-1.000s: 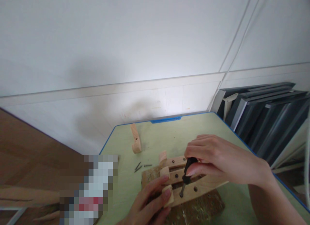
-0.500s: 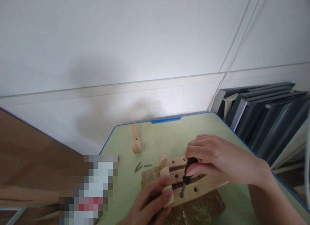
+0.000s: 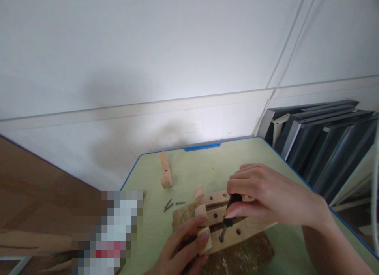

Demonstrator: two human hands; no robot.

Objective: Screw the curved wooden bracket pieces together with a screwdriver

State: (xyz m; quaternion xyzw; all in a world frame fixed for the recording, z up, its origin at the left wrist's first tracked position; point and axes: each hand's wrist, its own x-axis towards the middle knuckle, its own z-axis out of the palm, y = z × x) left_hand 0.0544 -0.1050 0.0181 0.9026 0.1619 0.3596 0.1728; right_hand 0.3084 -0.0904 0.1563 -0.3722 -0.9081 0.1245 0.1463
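Observation:
My right hand [image 3: 260, 192] is wrapped round the black handle of a screwdriver [image 3: 229, 217]. Its metal tip sits in a hole near the left end of the closest slat of a wooden frame [image 3: 245, 232]. Several slats with dark holes make up this frame, and rounded end pieces stick up on its left. My left hand [image 3: 188, 241] grips those end pieces with its fingers. Beneath the frame lies a worn brown wooden block [image 3: 233, 259]. Loose screws [image 3: 168, 205] rest on the table left of the frame. Farther back lies a separate hooked wooden piece [image 3: 166, 170] with one hole.
The pale green table [image 3: 195, 164] has a blue edge and meets a white wall. Dark panels [image 3: 322, 140] lean together at the right. A brown box [image 3: 44, 188] and a blurred-out, pixelated item [image 3: 121, 223] are at the left.
Almost nothing differs. The view has shifted very slightly; both hands keep their holds, and the screwdriver tip stays in the same hole.

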